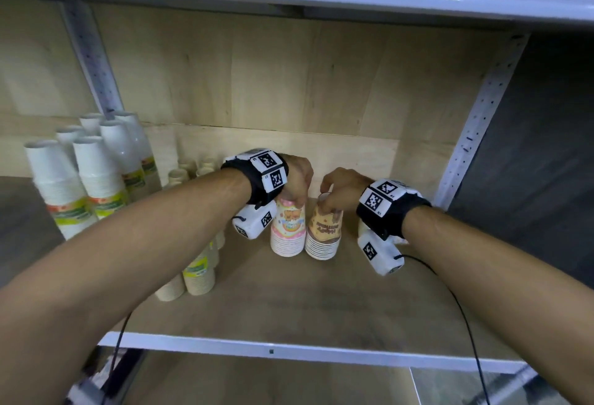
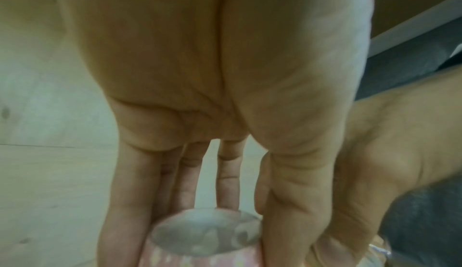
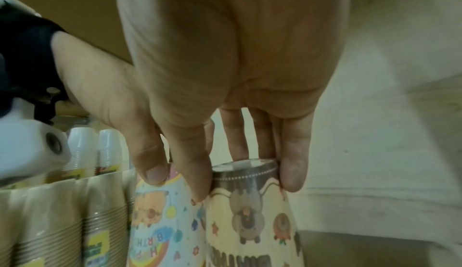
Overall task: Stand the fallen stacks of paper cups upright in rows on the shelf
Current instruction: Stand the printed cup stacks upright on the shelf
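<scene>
Two printed cup stacks stand rim-down, side by side, mid-shelf. My left hand (image 1: 297, 194) grips the top of the pink birthday stack (image 1: 288, 231); in the left wrist view its fingers (image 2: 125, 202) and thumb close around the stack's top (image 2: 207, 233). My right hand (image 1: 331, 202) grips the top of the brown-and-cream stack (image 1: 324, 234), and in the right wrist view fingers (image 3: 292, 164) and thumb clamp that stack (image 3: 250, 212) at its brown upper band. The pink stack (image 3: 165, 222) stands touching it on the left.
Tall white cup stacks (image 1: 96, 176) stand at the left on the wooden shelf (image 1: 289, 301). Beige cup stacks (image 1: 199, 272) stand in rows beneath my left forearm. A white metal upright (image 1: 479, 124) bounds the right side, and a white front rail (image 1: 273, 351) edges the shelf.
</scene>
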